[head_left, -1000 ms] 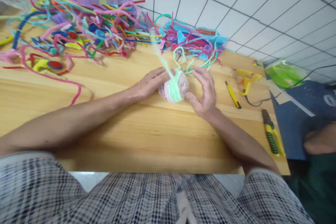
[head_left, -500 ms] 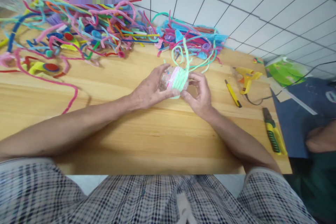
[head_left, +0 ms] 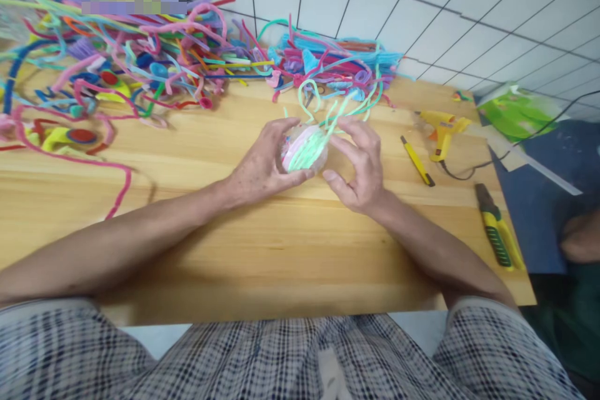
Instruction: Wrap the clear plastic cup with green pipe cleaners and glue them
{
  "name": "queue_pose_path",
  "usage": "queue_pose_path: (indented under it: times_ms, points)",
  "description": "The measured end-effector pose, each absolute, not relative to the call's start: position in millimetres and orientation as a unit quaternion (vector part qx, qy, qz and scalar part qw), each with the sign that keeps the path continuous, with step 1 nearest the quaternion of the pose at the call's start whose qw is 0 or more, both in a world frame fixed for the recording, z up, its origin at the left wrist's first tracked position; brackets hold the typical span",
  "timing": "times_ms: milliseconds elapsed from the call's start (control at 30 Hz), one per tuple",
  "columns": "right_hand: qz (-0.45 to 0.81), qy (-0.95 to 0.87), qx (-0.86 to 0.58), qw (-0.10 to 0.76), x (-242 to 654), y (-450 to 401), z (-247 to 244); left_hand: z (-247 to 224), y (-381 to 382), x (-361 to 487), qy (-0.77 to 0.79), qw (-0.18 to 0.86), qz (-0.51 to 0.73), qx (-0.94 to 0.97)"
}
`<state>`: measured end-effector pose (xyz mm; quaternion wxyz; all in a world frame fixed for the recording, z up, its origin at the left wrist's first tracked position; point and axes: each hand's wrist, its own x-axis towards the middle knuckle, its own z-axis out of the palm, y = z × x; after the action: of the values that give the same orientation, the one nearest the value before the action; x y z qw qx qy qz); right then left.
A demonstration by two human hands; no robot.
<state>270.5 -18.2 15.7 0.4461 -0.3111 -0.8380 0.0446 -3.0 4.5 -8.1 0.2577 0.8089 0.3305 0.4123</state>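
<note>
My left hand (head_left: 262,165) is closed around a small clear container (head_left: 284,149) above the middle of the table. Pink and mint-green pipe cleaners (head_left: 309,151) are wound round the container, and several loose green ends stick up at its upper right. Close on its right side is my right hand (head_left: 360,165), with thumb and fingers spread apart. Its fingertips are beside the loose green ends; whether they touch them I cannot tell. The far side of the container is hidden.
Loose pipe cleaners (head_left: 140,56) in many colours lie heaped at the back left, with bundles (head_left: 337,59) beside them. To the right are a yellow glue gun (head_left: 442,131) with its cord, a yellow cutter knife (head_left: 417,161) and green-yellow pliers (head_left: 497,228). Another person's arm (head_left: 581,237) shows at the far right.
The wrapped container has tilted in my left hand. My right thumb and fingers have come away from its side and spread apart. The camera view has shifted slightly.
</note>
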Motion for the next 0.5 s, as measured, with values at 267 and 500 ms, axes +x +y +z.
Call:
queue_pose_path:
  times_ms: [267, 500]
  points:
    - [0.034, -0.848, -0.317, 0.423, 273.5, -10.4, 10.3, -8.5, 3.9, -2.7, 0.303, 0.276, 0.412, 0.814]
    - [0.029, -0.846, -0.318, 0.428, 270.6, -12.3, 10.8, -7.7, 4.3, -1.8, 0.299, 0.289, 0.408, 0.813]
